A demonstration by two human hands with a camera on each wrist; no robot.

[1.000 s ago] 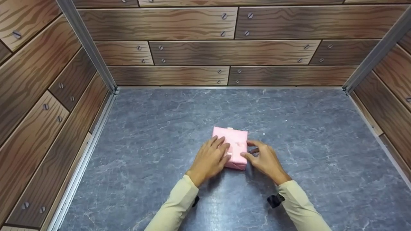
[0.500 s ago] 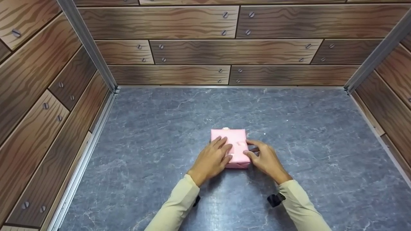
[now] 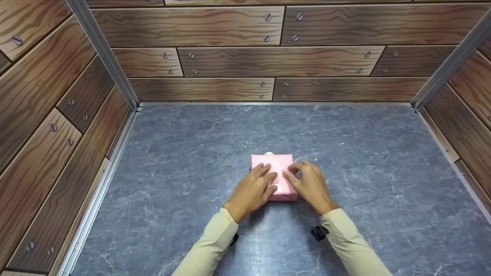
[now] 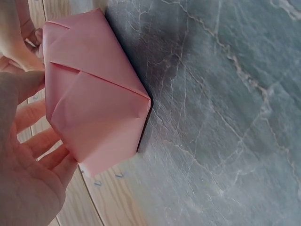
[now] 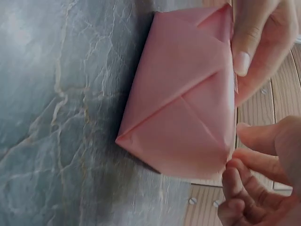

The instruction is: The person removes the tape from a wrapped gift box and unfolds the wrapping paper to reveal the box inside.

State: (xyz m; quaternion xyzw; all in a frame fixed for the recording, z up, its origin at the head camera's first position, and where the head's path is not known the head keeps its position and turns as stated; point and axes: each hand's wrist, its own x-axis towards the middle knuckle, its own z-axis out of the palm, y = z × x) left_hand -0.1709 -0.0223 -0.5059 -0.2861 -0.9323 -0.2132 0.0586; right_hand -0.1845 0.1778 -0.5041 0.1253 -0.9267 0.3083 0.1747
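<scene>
A pink paper-wrapped box [image 3: 284, 186] lies on the grey marbled surface, its folded end flap [image 4: 101, 94] facing the person. My left hand [image 3: 251, 189] rests on the box's left top with fingers spread and fairly straight. Over the right part of the top is my right hand [image 3: 312, 186], thumb and index fingertips close together at the paper. In the right wrist view, a gap shows between the right thumb [image 5: 256, 136] and the other fingers, which are bent at the box's edge. A small pale bit [image 3: 269, 153] pokes out behind the box's far edge.
Wood-plank-patterned walls [image 3: 230, 61] close off the back and both sides, with metal rails [image 3: 103, 57] at the corners. Tiny white specks [image 3: 315, 159] lie right of the box. A dark device [image 3: 319, 232] sits at the right wrist.
The box has turned slightly and come to lie squarer. My right hand has moved from the box's right side onto its top. My left hand stays put on it.
</scene>
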